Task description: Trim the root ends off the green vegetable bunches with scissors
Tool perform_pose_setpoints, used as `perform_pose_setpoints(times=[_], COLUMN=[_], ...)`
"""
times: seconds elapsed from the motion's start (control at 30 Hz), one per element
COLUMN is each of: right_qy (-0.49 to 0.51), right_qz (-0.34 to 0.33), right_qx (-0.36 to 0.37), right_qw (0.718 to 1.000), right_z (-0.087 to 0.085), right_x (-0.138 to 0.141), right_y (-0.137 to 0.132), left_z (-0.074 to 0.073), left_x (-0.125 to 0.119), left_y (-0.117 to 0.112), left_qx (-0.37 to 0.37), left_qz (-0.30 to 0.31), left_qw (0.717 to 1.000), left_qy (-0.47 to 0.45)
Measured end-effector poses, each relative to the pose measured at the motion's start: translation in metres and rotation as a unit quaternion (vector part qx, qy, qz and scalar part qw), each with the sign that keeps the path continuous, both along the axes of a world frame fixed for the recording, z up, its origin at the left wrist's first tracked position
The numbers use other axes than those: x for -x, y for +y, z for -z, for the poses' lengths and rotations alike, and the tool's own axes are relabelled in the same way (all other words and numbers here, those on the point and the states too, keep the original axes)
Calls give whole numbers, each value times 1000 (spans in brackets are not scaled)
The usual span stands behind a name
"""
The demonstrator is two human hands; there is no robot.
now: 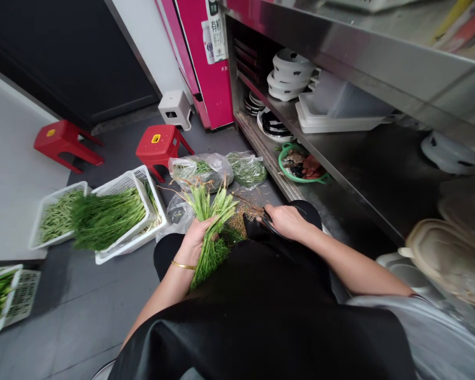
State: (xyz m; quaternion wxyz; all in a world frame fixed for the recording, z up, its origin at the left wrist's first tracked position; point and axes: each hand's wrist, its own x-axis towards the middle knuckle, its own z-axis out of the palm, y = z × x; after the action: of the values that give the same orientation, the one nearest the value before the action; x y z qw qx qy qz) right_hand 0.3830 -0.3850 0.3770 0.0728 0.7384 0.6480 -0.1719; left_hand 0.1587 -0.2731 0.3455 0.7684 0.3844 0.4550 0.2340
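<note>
A bunch of feathery, dill-like greens (211, 250) is held near the centre of the view by the left hand (198, 236), its fingers closed around the stems; the rooted ends are pointed toward twelve o'clock, the leaves toward six. At three o'clock from the bunch, a pair of black-handled scissors (267, 222) is gripped in the curled right hand (287, 220), blades angled toward the roots; how far they are parted cannot be made out. Brown trimmings (239, 222) are scattered between the two hands. A gold-toned bracelet (183, 265) is worn on the left wrist. Clear plastic bags (221, 170) of greens are set on the floor (83, 306) at twelve and one o'clock. At nine o'clock, feathery herbs (106, 219) are piled in a white basket, with green beans (57, 216) contained in another beside it. Red stools (156, 141) are seen at ten and eleven o'clock. At two o'clock, a green colander (296, 179) is placed beneath shelved white bowls (287, 87).
</note>
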Motion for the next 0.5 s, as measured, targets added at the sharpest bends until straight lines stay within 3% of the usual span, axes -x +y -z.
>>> perform_pose_setpoints(times=[0.3,0.5], right_qy=[29,27], right_qz=[-4,-7], right_qx=[-4,6], right_qw=[1000,1000], right_z=[-3,-7], right_x=[-6,-5], right_y=[-2,5], left_z=[-7,-10], left_x=[-1,-4], left_y=[-1,-4], left_qx=[-89,-115], left_qz=[-34,-23], left_qw=[990,989], left_qy=[104,89])
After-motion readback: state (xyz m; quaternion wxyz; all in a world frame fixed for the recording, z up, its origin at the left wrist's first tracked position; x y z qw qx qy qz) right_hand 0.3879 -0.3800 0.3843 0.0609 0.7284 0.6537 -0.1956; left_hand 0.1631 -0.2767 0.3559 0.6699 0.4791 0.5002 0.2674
